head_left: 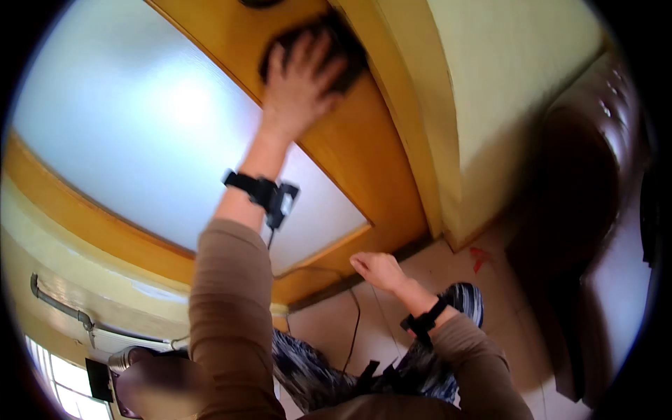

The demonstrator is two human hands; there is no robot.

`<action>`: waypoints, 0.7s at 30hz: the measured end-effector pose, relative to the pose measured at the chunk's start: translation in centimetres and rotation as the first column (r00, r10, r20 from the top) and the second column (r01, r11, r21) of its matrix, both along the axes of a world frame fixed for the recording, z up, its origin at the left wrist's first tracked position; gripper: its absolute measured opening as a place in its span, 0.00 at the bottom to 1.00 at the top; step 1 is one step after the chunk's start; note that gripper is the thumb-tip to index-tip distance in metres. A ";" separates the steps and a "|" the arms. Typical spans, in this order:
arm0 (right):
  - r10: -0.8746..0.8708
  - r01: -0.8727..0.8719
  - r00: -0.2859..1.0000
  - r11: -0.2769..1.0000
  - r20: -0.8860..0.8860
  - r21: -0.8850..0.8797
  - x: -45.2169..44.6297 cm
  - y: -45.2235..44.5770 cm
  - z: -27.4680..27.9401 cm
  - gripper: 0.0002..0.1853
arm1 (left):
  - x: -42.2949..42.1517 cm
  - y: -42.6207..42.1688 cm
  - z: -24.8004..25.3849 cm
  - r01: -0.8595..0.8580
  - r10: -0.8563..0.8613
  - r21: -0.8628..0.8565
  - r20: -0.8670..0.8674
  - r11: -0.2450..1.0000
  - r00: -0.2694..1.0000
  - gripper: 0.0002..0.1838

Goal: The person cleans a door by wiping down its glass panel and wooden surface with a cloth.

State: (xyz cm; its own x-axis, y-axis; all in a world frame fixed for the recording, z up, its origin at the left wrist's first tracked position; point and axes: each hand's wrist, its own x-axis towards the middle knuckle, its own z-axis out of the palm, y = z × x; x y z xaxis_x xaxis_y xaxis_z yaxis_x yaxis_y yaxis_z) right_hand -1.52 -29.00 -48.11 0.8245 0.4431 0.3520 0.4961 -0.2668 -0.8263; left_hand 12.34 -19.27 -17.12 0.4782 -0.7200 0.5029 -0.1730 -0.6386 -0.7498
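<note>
My left hand (pixel 301 87) is raised against an orange-brown wooden door frame with its fingers spread. It lies over a black, blurred thing (pixel 348 52) on the wood; whether this is a cloth or a fitting I cannot tell. Beside that wood is the door's large frosted pane (pixel 140 91), with a bright reflection in it. Lower down, my right hand (pixel 378 270) hangs in front of my body, fingers curled closed, with nothing showing in them. Each wrist wears a black strap; a small device (pixel 283 203) sits on the left one.
A dark brown leather sofa (pixel 581 154) stands on the right by a pale wall (pixel 518 63). A thin cable (pixel 359 308) runs down near my legs to the tiled floor (pixel 413 325). Red scrap (pixel 479 257) lies by the wall. Another person (pixel 157 385) is at lower left.
</note>
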 end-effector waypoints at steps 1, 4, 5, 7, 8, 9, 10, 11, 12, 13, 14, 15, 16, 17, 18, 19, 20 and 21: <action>-0.005 0.004 1.000 1.000 0.023 0.006 -0.2 0.2 -0.4 0.12 | 0.2 -0.3 1.0 -0.007 0.008 -0.017 0.067 1.000 0.998 0.28; 0.028 -0.029 0.999 0.998 -0.028 -0.048 -0.3 0.2 -0.4 0.11 | -0.2 -1.9 1.3 -0.026 0.026 -0.056 0.004 0.998 1.000 0.33; 0.038 -0.041 0.999 0.996 -0.035 -0.080 -0.3 -0.1 -0.1 0.11 | 0.2 -1.9 0.2 0.033 -0.027 -0.066 0.081 0.997 0.996 0.33; 0.084 -0.105 0.991 0.969 -0.103 -0.225 -0.5 0.3 -0.6 0.12 | 0.8 -2.2 -1.9 0.098 -0.085 -0.076 0.154 0.992 0.984 0.32; 0.170 -0.205 0.978 0.876 -0.119 -0.437 -0.9 0.7 -1.1 0.11 | 0.6 -2.2 -3.5 0.067 -0.061 -0.068 0.078 0.995 0.995 0.31; 0.255 -0.293 0.955 0.726 -0.151 -0.622 -1.2 0.9 -1.8 0.10 | 0.4 -2.3 -5.0 0.036 -0.036 -0.057 0.004 0.998 0.999 0.31; 0.361 -0.391 0.913 0.650 -0.188 -0.652 -1.7 1.1 -2.9 0.12 | 0.4 -2.0 -6.9 0.049 -0.050 -0.018 -0.046 0.999 0.998 0.30; 0.358 -0.402 0.910 0.647 -0.208 -0.648 -2.3 1.5 -3.8 0.12 | 0.8 -1.6 -9.1 0.051 -0.052 -0.025 -0.065 0.998 0.997 0.30; 0.361 -0.466 0.883 0.596 -0.300 -0.654 -3.0 2.0 -4.5 0.12 | 1.0 -1.2 -11.5 0.000 0.006 0.052 -0.113 0.999 0.994 0.29; 0.357 -0.525 0.851 0.544 -0.386 -0.655 -3.2 2.1 -4.3 0.12 | 1.3 -0.9 -13.9 -0.044 0.064 0.130 -0.152 0.991 0.986 0.28; 0.432 -0.561 0.824 0.528 -0.367 -0.637 -3.0 1.7 -3.9 0.12 | 1.6 -0.7 -16.2 -0.039 0.059 0.123 -0.164 0.992 0.985 0.28; 0.426 -0.566 0.821 0.525 -0.379 -0.636 -3.0 1.6 -3.8 0.12 | 1.7 -0.5 -18.5 -0.032 0.072 0.165 -0.240 0.986 0.968 0.28; 0.407 -0.533 0.844 0.571 -0.349 -0.624 -2.8 1.7 -3.8 0.11 | 1.9 -0.6 -20.4 -0.020 0.085 0.207 -0.310 0.978 0.947 0.28; 0.385 -0.499 0.866 0.618 -0.319 -0.608 -2.8 1.8 -3.8 0.11 | 1.9 -0.6 -22.3 -0.013 0.078 0.202 -0.317 0.979 0.945 0.28; 0.379 -0.501 0.865 0.617 -0.329 -0.607 -2.7 2.1 -3.6 0.11 | 1.6 -0.7 -23.9 -0.005 0.108 0.285 -0.347 0.958 0.932 0.28; 0.356 -0.467 0.883 0.613 -0.305 -0.637 -2.5 2.4 -3.5 0.10 | 1.5 -0.7 -25.6 0.005 0.140 0.366 -0.368 0.931 0.919 0.29; 0.335 -0.434 0.899 0.607 -0.281 -0.666 -2.4 2.5 -3.6 0.10 | 1.5 -0.5 -27.6 0.009 0.135 0.359 -0.373 0.933 0.918 0.29; 0.331 -0.433 0.900 0.602 -0.283 -0.671 -2.5 2.5 -3.8 0.10 | 1.7 -0.2 -29.6 0.037 0.159 0.451 -0.389 0.892 0.908 0.28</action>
